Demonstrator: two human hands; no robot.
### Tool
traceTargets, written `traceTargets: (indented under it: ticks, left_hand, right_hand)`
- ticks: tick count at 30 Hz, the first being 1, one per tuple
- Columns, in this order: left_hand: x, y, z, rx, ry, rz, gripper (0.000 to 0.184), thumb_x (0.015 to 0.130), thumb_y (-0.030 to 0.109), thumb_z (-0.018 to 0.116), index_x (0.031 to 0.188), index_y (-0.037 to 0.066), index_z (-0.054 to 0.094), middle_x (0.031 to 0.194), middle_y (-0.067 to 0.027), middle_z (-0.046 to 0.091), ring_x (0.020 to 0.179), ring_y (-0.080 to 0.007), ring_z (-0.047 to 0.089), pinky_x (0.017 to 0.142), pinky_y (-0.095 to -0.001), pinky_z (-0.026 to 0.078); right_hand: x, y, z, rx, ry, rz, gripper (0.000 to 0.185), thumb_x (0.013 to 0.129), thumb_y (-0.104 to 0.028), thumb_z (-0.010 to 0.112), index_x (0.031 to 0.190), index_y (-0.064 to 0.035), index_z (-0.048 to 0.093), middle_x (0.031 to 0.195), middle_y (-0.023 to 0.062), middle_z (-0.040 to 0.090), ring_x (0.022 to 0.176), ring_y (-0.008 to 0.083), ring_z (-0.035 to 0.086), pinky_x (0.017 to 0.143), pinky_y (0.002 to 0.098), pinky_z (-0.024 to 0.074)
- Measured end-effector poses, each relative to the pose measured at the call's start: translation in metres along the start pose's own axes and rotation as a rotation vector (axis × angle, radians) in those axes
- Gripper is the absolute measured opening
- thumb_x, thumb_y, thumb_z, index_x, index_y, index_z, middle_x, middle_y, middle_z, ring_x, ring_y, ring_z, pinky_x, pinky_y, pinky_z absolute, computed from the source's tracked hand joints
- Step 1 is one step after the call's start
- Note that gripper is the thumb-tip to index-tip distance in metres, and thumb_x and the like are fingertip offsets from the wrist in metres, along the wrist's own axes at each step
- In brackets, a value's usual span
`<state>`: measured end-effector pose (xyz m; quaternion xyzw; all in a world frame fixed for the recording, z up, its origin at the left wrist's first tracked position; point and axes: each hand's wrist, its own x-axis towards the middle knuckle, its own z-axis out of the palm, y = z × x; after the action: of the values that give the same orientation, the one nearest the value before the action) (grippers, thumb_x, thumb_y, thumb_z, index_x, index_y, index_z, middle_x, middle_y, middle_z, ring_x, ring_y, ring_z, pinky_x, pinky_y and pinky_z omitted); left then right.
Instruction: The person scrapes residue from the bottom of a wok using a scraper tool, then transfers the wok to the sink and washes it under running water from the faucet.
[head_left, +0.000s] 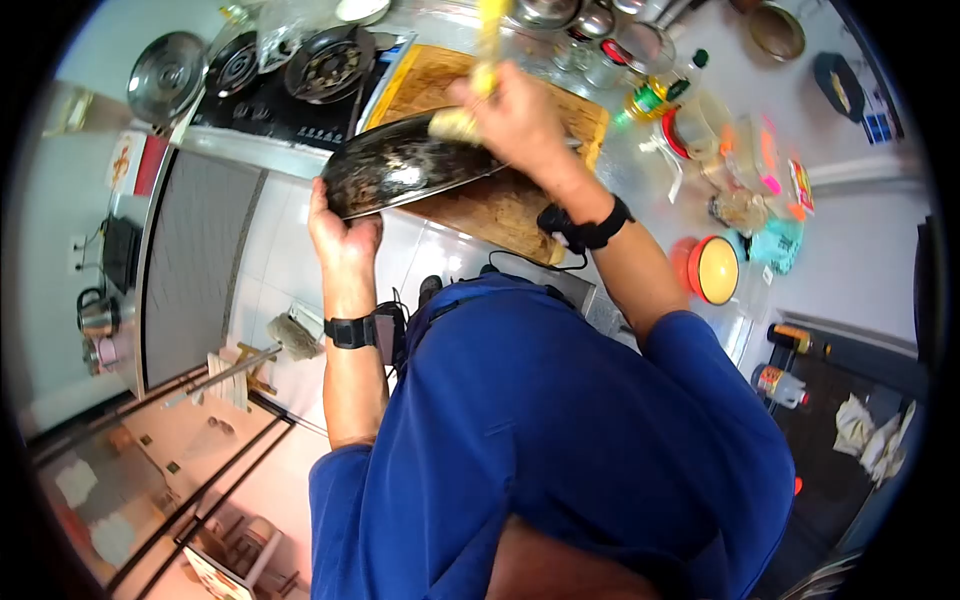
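Note:
My left hand grips the rim of a dark wok, thumb and fingers closed on its near left edge. The wok is tilted over a wooden cutting board, its scorched, shiny outer side turned up. My right hand is closed round a yellow-handled brush, somewhat smeared by motion. Its pale yellowish head is at the wok's upper outside; whether it presses on the metal I cannot tell.
Left of the board is a black cooktop with a pan holding food bits. An oil bottle, jars and metal pots stand at the back right. A yellow-lined red bowl sits near the right counter edge.

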<state>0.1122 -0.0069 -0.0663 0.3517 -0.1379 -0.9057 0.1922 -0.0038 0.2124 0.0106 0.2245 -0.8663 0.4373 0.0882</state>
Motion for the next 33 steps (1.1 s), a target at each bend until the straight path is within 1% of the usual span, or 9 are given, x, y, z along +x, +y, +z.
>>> traceTargets:
  ticks: [3, 7, 14, 21, 23, 25, 27, 31, 33]
  left_hand:
    - [-0.006, 0.003, 0.004, 0.095, 0.001, 0.009, 0.041, 0.105, 0.035, 0.041, 0.122, 0.003, 0.06, 0.124, -0.0114, 0.066, 0.114, -0.0275, 0.063, 0.101, -0.0452, 0.05]
    - [0.005, 0.014, -0.003, 0.163, -0.007, -0.001, 0.042, 0.104, 0.037, 0.043, 0.124, 0.003, 0.06, 0.125, -0.0115, 0.066, 0.112, -0.0282, 0.064, 0.098, -0.0462, 0.051]
    - [0.039, 0.029, 0.023, 0.072, -0.02, 0.017, 0.03, 0.1, 0.031, 0.054, 0.106, 0.004, 0.066, 0.105, -0.0107, 0.071, 0.091, -0.025, 0.069, 0.077, -0.0372, 0.057]
    - [0.06, 0.046, 0.007, 0.015, -0.228, -0.145, 0.028, 0.1, 0.028, 0.057, 0.102, 0.001, 0.065, 0.101, -0.009, 0.072, 0.087, -0.0207, 0.069, 0.076, -0.0315, 0.058]
    - [0.067, 0.052, -0.001, -0.02, -0.273, -0.178, 0.03, 0.102, 0.025, 0.054, 0.108, -0.003, 0.063, 0.107, -0.0127, 0.071, 0.095, -0.0238, 0.069, 0.087, -0.0366, 0.058]
    - [0.046, 0.044, 0.006, -0.035, -0.231, -0.146, 0.032, 0.102, 0.025, 0.055, 0.111, -0.004, 0.063, 0.111, -0.0143, 0.07, 0.1, -0.0249, 0.068, 0.091, -0.0367, 0.057]
    - [0.051, 0.049, -0.008, -0.063, -0.311, -0.182, 0.035, 0.102, 0.026, 0.054, 0.116, -0.005, 0.062, 0.118, -0.0166, 0.068, 0.107, -0.028, 0.067, 0.096, -0.0398, 0.055]
    - [0.026, 0.044, -0.005, -0.019, -0.162, -0.07, 0.029, 0.101, 0.023, 0.056, 0.107, -0.003, 0.064, 0.107, -0.0145, 0.072, 0.094, -0.024, 0.07, 0.083, -0.033, 0.059]
    - [0.038, 0.058, -0.028, -0.097, -0.317, -0.157, 0.024, 0.1, 0.019, 0.057, 0.105, -0.003, 0.065, 0.106, -0.0136, 0.072, 0.092, -0.0226, 0.07, 0.081, -0.0312, 0.059]
  right_hand:
    - [0.009, 0.093, -0.035, 0.337, 0.265, 0.296, 0.05, 0.095, -0.047, 0.061, 0.093, 0.0025, 0.066, 0.073, 0.0095, 0.066, 0.066, 0.0153, 0.058, 0.061, 0.0329, 0.0472]
    - [-0.038, 0.185, -0.06, 0.565, 0.409, 0.777, 0.054, 0.094, -0.048, 0.061, 0.099, 0.0053, 0.069, 0.084, 0.016, 0.069, 0.077, 0.0216, 0.062, 0.072, 0.0372, 0.0486]
    - [-0.156, 0.234, -0.017, 0.281, 0.25, 1.004, 0.053, 0.092, -0.048, 0.061, 0.098, 0.004, 0.071, 0.096, 0.0248, 0.071, 0.095, 0.0339, 0.069, 0.083, 0.043, 0.0497]
    - [-0.139, 0.193, -0.01, -0.444, 0.089, 0.68, 0.056, 0.083, -0.031, 0.072, 0.122, 0.0059, 0.054, 0.112, 0.0262, 0.06, 0.105, 0.0424, 0.059, 0.089, 0.0475, 0.0488]
    - [-0.119, 0.187, -0.018, -0.454, 0.175, 0.209, 0.061, 0.078, -0.021, 0.075, 0.126, 0.0059, 0.049, 0.121, 0.0261, 0.055, 0.111, 0.0421, 0.055, 0.093, 0.0478, 0.0474]
    - [-0.106, 0.188, -0.007, -0.432, 0.229, 0.218, 0.058, 0.073, -0.008, 0.072, 0.126, 0.0028, 0.051, 0.123, 0.0245, 0.055, 0.112, 0.0411, 0.056, 0.093, 0.0472, 0.0476]
    - [-0.078, 0.199, -0.005, -0.582, 0.104, -0.165, 0.053, 0.073, -0.002, 0.065, 0.125, -0.002, 0.055, 0.125, 0.0222, 0.054, 0.113, 0.0395, 0.055, 0.093, 0.0461, 0.048]
    - [-0.04, 0.216, 0.024, -0.613, -0.446, -0.02, 0.028, 0.077, -0.005, 0.059, 0.105, -0.005, 0.065, 0.107, 0.0188, 0.067, 0.104, 0.0392, 0.063, 0.084, 0.0494, 0.0509]
    - [-0.038, 0.208, 0.024, -0.564, -0.226, -0.161, 0.017, 0.077, -0.011, 0.06, 0.092, -0.0049, 0.065, 0.09, 0.0181, 0.069, 0.09, 0.0397, 0.066, 0.079, 0.0506, 0.0519]
